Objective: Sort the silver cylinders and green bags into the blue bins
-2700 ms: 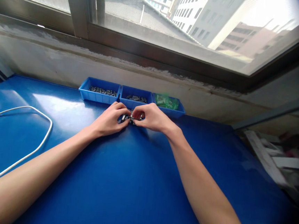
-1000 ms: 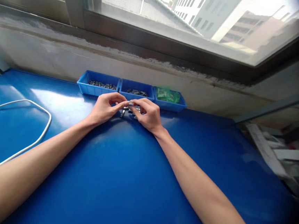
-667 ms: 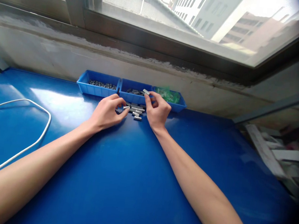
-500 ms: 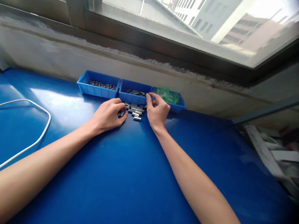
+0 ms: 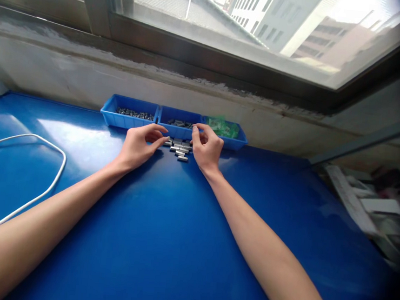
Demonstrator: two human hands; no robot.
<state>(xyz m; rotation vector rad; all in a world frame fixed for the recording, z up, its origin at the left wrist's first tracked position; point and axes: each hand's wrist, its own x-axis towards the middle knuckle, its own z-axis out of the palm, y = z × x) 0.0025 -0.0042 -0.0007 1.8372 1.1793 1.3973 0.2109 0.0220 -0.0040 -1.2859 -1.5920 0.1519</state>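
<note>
Loose metal pieces (image 5: 179,147) lie in one cluster on the blue worktop (image 5: 164,240), between the two hands and just in front of the middle bin (image 5: 175,132). They are packed too closely for an exact count; one piece lies nearest the wearer. The left hand (image 5: 139,144) is at the cluster's left edge, its grip parted, with a gap between thumb and forefinger. The right hand (image 5: 207,146) is at the cluster's right, its grip narrow beside the middle bin's front rim; whether it holds a piece cannot be told. Three blue bins stand in one row: the left bin (image 5: 128,122) and the middle bin contain many small metal parts, uncountable at this size, and the right bin (image 5: 233,143) contains green packets (image 5: 223,126), overlapping and likewise uncounted. One white cable (image 5: 62,161) curves across the worktop's left side. One wall (image 5: 86,84) rises behind the bins.
</note>
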